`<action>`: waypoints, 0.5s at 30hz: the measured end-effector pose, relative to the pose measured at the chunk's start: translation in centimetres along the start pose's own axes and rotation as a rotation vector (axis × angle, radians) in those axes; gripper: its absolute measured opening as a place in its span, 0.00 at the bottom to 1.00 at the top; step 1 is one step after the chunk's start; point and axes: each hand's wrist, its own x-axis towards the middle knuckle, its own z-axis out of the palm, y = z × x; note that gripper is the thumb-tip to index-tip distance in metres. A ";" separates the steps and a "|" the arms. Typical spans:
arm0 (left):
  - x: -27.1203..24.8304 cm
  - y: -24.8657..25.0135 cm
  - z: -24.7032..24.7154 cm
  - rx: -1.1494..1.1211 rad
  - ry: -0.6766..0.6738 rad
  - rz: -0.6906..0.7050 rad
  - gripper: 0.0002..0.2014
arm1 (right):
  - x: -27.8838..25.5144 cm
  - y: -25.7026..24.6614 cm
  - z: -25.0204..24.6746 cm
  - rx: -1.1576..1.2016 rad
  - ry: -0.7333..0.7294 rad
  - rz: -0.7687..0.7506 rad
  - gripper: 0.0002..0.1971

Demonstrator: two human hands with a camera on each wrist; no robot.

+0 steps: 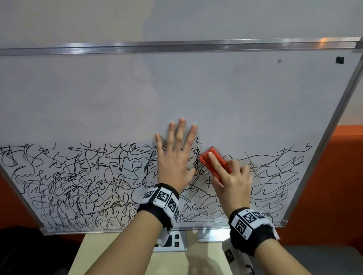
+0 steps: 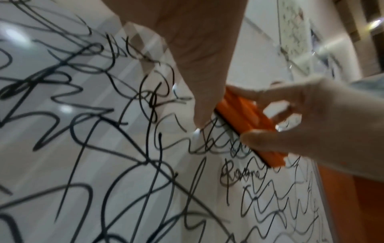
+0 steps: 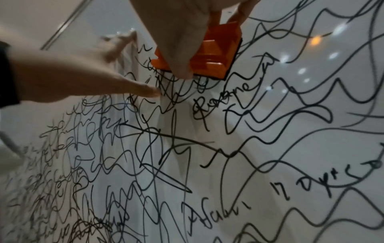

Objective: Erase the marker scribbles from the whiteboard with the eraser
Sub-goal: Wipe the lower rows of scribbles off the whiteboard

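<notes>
The right hand (image 1: pixel 230 179) pinches the orange eraser (image 1: pixel 215 162) between thumb and fingers and presses it on the whiteboard (image 1: pixel 220 93), right at the top of the black scribbles (image 1: pixel 81 180), while the left hand (image 1: pixel 174 157) lies flat with fingers spread just beside it.

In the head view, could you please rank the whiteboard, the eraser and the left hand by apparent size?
1. whiteboard, by far the largest.
2. left hand.
3. eraser, partly hidden under the right hand.

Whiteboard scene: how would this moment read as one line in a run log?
left hand flat on whiteboard | right hand grips eraser on scribbles | lower board unerased
</notes>
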 end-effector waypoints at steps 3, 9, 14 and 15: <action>0.0 -1.4 -0.9 -0.058 0.073 0.080 0.56 | 0.1 -0.3 -0.5 0.018 0.017 0.020 0.45; 1.2 -7.2 -3.4 -0.090 0.076 0.025 0.67 | 2.7 -2.6 -1.1 0.023 0.029 0.037 0.44; 1.2 -9.5 -2.8 -0.029 -0.070 0.104 0.79 | 2.3 -2.9 -0.9 0.005 0.047 0.016 0.43; 1.2 -9.4 -2.6 -0.022 -0.069 0.100 0.79 | 3.0 -3.5 -0.9 0.017 0.055 0.027 0.43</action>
